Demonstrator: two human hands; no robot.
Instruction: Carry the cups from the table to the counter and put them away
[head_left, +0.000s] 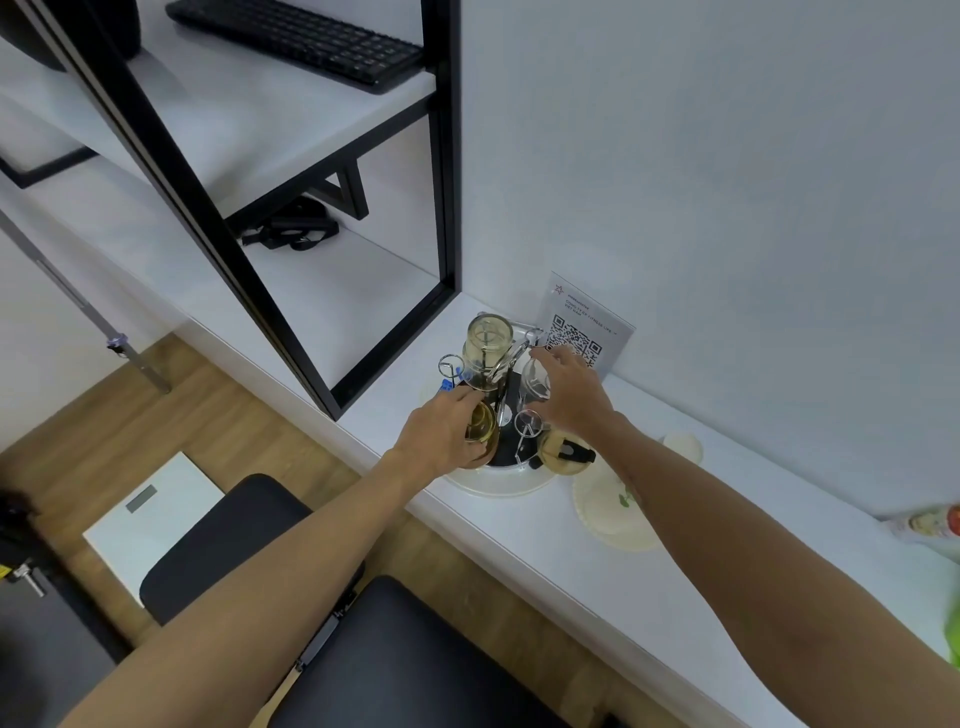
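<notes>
Late stage: left hand (441, 434) grips an amber cup (482, 423), right hand (574, 389) a clear glass (535, 379), at the cup rack (506, 415); neither is hung yet.

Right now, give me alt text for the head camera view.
Two bare hands place glasses on a cup rack on a white counter: left hand grips an amber glass cup, right hand a clear glass cup.

Cup rack (511, 415) on counter (597, 561); QR sign (584, 332) behind; plate (608, 512) right; upturned cup (487, 345) seemingly on rack peg
</notes>
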